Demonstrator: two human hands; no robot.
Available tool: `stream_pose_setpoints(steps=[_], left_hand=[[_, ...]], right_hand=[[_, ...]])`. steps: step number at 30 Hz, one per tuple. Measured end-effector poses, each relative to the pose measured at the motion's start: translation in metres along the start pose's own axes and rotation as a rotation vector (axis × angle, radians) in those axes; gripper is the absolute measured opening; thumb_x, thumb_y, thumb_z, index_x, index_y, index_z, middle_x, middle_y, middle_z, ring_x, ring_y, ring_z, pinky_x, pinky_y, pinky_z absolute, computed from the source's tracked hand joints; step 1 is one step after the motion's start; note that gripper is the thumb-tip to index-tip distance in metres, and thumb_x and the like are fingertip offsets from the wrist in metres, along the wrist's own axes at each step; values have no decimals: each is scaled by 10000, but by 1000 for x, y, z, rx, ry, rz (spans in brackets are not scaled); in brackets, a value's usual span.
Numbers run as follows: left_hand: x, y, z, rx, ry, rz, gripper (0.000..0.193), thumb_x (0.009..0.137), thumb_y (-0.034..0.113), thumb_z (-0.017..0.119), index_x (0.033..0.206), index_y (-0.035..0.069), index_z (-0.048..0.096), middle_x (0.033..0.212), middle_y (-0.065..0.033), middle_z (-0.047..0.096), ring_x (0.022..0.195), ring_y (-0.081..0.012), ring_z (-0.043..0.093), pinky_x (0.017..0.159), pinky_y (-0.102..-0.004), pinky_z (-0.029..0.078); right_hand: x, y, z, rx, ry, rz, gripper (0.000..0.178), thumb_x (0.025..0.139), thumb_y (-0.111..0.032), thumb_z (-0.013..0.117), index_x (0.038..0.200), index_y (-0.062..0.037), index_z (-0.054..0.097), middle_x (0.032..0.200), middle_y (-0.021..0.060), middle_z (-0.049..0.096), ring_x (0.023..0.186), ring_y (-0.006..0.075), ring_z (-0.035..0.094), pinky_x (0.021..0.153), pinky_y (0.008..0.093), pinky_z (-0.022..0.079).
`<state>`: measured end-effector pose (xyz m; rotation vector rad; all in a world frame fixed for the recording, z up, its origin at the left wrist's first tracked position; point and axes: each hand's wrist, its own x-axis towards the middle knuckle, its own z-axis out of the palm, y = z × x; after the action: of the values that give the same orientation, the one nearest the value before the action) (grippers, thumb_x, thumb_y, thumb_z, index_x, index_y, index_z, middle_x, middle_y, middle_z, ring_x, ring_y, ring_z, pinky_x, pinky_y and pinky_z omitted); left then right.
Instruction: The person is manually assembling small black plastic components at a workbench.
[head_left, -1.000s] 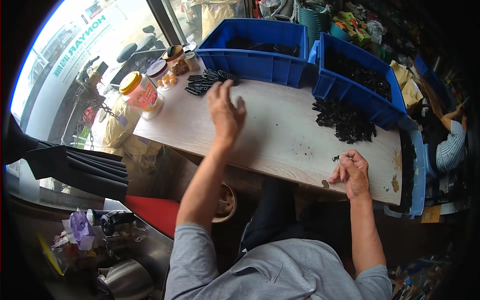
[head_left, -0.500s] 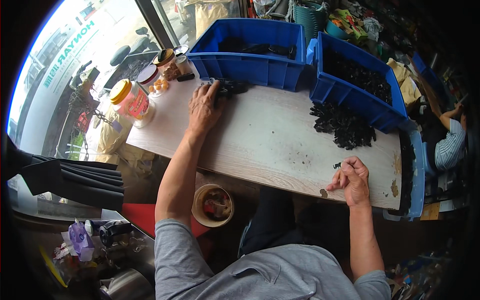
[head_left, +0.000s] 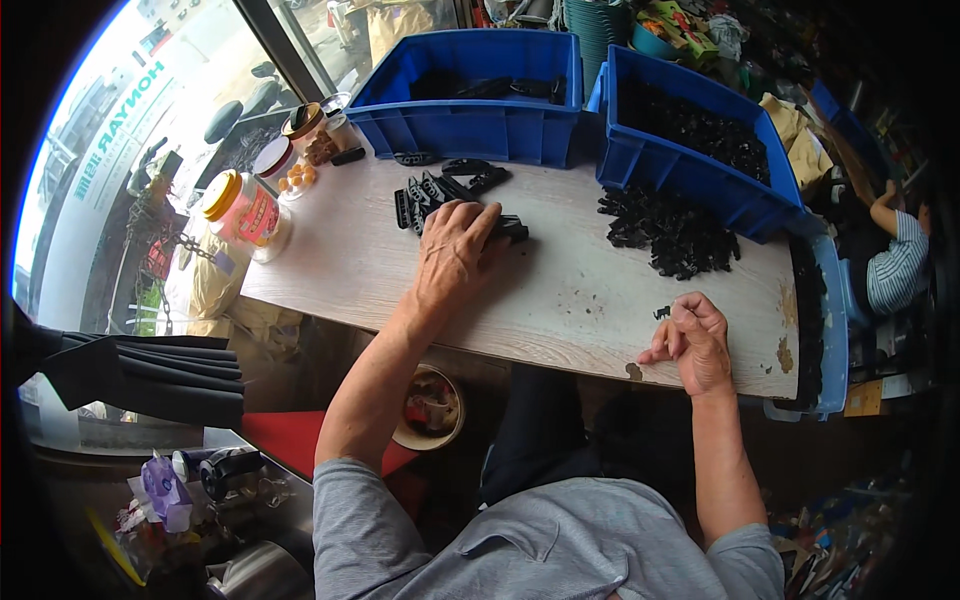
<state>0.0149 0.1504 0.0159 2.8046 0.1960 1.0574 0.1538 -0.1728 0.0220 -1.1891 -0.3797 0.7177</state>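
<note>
My left hand [head_left: 455, 250] lies over a loose group of black plastic parts [head_left: 428, 192] on the table, fingers bent around some of them. Palm and knuckles hide what is under them. Other dark oblong pieces [head_left: 475, 172] lie just beyond. My right hand [head_left: 700, 345] is over the front edge at the right, its thumb and index finger pressed together and the other fingers curled. Whether anything is between them cannot be made out. Beside its fingertips lies a small black piece [head_left: 661, 313]. Farther back is a heap of small black parts [head_left: 670, 230].
Two blue bins [head_left: 460, 130] [head_left: 690, 170] holding black parts stand along the back of the table [head_left: 350, 240]. Lidded jars [head_left: 240, 215] line the left side. A light-blue crate [head_left: 832, 330] adjoins the right end, and a bucket [head_left: 455, 435] stands below. Another person [head_left: 895, 260] sits at far right.
My left hand has come nearer and to the right, dragging black parts away from the bin and spreading them on the table. My right hand keeps its curled pose. The view has shifted slightly.
</note>
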Motion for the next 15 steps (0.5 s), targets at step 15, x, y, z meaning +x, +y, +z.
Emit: stream_pose_setpoints(steps=[15], left_hand=[[-5, 15, 7, -454, 194, -403, 214, 828, 104, 719, 1002, -1, 650, 894, -139, 679, 772, -258, 655, 697, -336, 511]], right_hand=[[-1, 2, 0, 17, -2, -2, 122, 916, -195, 638, 959, -87, 601, 521, 21, 460, 552, 160, 591, 527, 457, 616]])
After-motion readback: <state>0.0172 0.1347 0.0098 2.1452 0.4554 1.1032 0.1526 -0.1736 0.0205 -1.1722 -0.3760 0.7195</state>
